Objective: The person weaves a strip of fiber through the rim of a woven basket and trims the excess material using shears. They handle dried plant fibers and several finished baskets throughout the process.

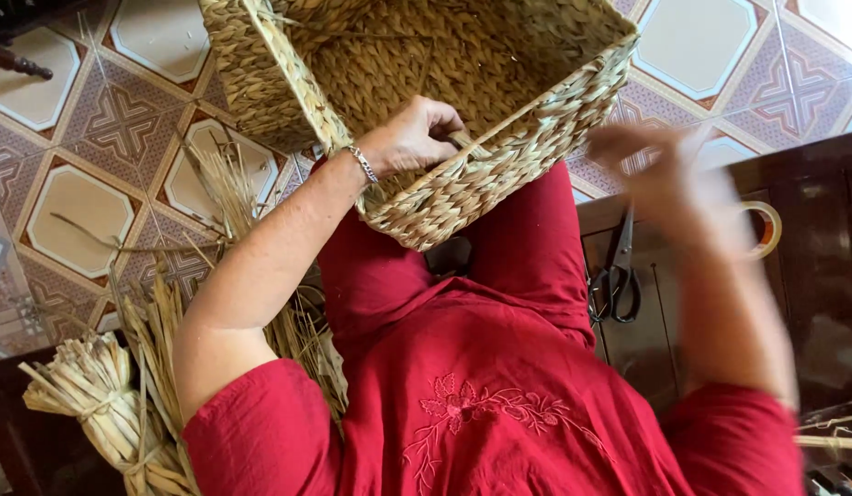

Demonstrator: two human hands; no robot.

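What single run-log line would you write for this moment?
left hand: gripping rim of woven basket | right hand: blurred, in the air beside the basket | basket: on lap | scissors: on dark table

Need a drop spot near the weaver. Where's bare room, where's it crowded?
Bare: tiled floor left of the woven basket, and floor beyond its right corner. Crowded: dried straw bundles at lower left; dark wooden table holds scissors and a tape roll. Left hand grips the basket rim; right hand is blurred.
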